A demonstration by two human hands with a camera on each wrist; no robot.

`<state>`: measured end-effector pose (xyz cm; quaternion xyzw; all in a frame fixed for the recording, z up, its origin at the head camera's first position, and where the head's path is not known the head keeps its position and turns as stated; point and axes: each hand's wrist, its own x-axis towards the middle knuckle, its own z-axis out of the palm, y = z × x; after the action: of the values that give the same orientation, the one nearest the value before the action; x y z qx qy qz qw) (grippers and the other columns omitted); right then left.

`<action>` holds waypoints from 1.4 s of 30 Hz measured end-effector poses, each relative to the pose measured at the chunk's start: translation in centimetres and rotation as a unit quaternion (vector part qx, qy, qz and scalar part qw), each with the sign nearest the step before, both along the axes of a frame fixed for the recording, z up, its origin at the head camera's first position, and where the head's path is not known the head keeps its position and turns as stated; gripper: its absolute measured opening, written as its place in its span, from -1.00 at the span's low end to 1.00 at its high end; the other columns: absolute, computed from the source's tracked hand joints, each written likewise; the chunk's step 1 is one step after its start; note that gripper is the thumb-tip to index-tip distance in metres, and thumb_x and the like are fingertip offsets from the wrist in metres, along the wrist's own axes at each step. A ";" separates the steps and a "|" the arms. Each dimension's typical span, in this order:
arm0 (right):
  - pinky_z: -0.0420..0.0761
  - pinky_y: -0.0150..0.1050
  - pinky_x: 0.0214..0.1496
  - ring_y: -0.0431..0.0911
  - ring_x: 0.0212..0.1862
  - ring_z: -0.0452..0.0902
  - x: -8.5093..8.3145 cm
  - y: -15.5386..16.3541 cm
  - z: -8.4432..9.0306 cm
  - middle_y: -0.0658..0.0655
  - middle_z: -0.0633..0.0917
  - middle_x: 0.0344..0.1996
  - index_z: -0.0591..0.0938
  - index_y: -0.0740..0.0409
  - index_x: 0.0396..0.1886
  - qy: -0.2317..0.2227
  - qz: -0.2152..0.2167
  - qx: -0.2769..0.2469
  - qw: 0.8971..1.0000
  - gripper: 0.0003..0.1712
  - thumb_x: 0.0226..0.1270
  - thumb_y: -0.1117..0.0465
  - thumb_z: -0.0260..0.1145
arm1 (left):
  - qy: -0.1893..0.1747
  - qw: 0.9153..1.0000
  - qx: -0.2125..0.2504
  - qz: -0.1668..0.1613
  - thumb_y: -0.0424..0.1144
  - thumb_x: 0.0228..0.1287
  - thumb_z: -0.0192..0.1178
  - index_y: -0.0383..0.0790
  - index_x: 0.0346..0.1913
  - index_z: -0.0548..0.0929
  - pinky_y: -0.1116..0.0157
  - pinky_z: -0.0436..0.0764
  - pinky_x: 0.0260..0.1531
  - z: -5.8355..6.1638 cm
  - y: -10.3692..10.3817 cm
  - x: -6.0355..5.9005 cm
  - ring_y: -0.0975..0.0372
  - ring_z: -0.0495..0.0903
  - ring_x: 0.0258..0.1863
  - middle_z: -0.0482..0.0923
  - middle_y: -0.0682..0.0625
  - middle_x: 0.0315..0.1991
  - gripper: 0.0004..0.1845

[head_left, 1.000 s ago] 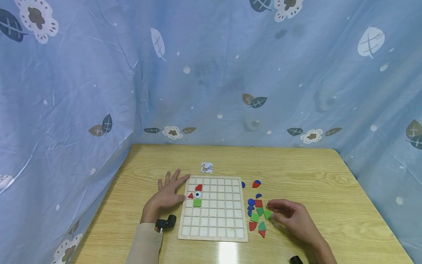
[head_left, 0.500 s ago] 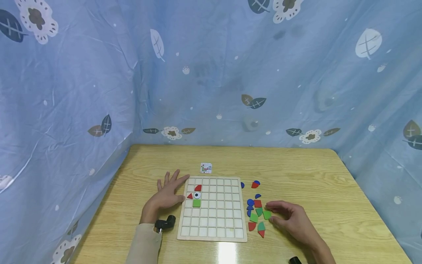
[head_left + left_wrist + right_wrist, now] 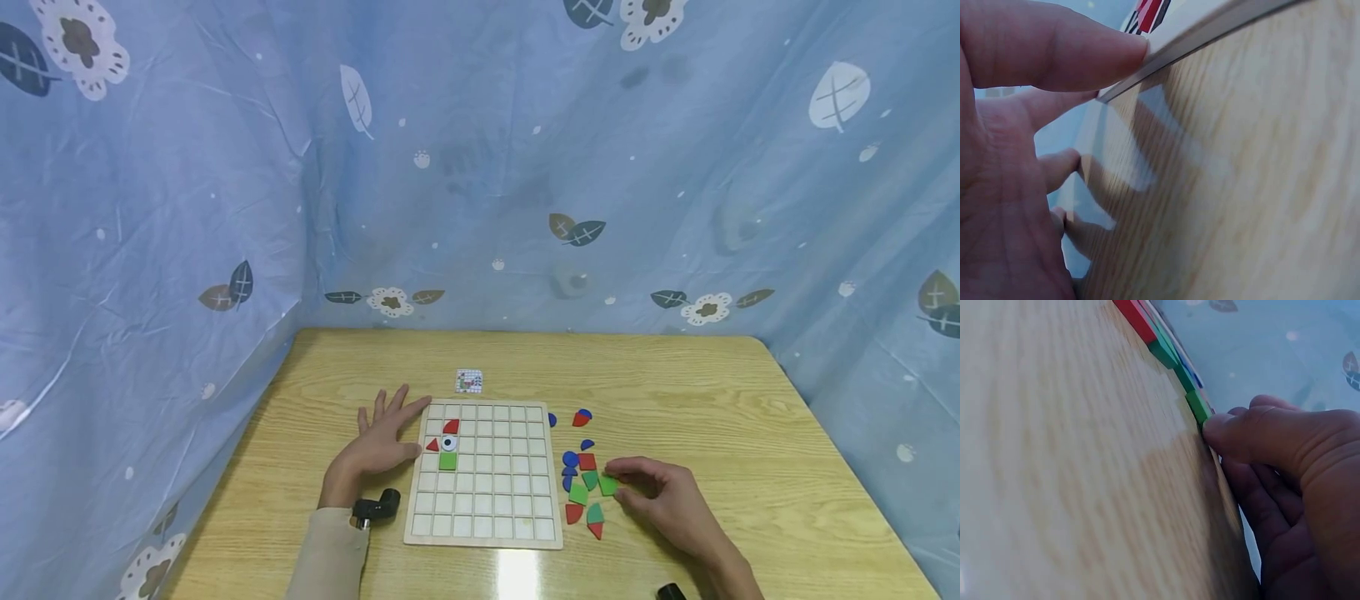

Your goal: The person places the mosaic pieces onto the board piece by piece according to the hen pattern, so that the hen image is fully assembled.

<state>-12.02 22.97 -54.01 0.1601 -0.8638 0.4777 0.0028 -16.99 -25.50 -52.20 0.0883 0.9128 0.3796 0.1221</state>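
A pale wooden grid board (image 3: 483,547) lies on the table. On its upper left cells sit a red quarter-circle (image 3: 452,427), a white disc with a black dot (image 3: 448,443), a red triangle (image 3: 432,445) and a green square (image 3: 447,461). My left hand (image 3: 382,443) rests at the board's left side, fingers spread, thumb tip and index tip against the edge (image 3: 1200,45). Right of the board, my right hand (image 3: 670,497) pinches another green square (image 3: 608,485) at the rim of the loose pieces; its thumb touches that square (image 3: 1198,407) in the right wrist view.
Loose blue, red and green pieces lie right of the board, among them a blue disc (image 3: 571,459), a red square (image 3: 587,462) and a green square (image 3: 578,494). A small printed pattern card (image 3: 468,381) lies behind the board. A blue patterned curtain (image 3: 495,183) surrounds the table.
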 end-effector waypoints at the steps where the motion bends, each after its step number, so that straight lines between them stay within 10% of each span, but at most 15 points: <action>1: 0.73 -0.48 0.06 -0.28 0.02 0.81 0.0 0.0 0.1 -0.01 0.90 -0.02 0.84 -0.02 0.11 -0.001 -0.004 0.003 1.000 -0.58 0.28 0.38 0.62 | 0.001 1.000 0.001 0.000 -0.32 0.24 0.35 -0.02 0.71 0.36 -0.53 -0.60 0.50 0.0 0.0 0.0 -0.39 -0.55 0.74 -0.23 -0.31 0.82 -0.08; 22: 0.78 -0.38 0.10 -0.20 0.07 0.85 -0.1 -2.3 1.4 0.22 0.86 0.11 0.77 0.24 0.21 -0.061 0.044 -0.094 0.993 -0.59 0.40 0.32 0.55 | 0.006 1.000 -0.008 0.003 -0.30 0.27 0.34 0.00 0.72 0.35 -0.50 -0.59 0.53 -0.4 0.1 0.0 -0.37 -0.53 0.75 -0.21 -0.29 0.82 -0.09; 42: 0.80 -0.33 0.08 -0.17 0.04 0.84 -1.3 -7.7 2.4 0.25 0.87 0.06 0.81 0.16 0.18 -0.029 0.066 -0.103 0.992 -0.60 0.37 0.33 0.58 | 0.007 1.000 -0.006 0.001 -0.31 0.22 0.37 0.00 0.71 0.37 -0.53 -0.58 0.51 -0.1 0.0 0.0 -0.39 -0.52 0.74 -0.21 -0.31 0.82 -0.07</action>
<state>-13.36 15.25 -51.58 0.2020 -0.7972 0.5677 -0.0375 -16.98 -25.47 -52.27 0.0894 0.9161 0.3735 0.1154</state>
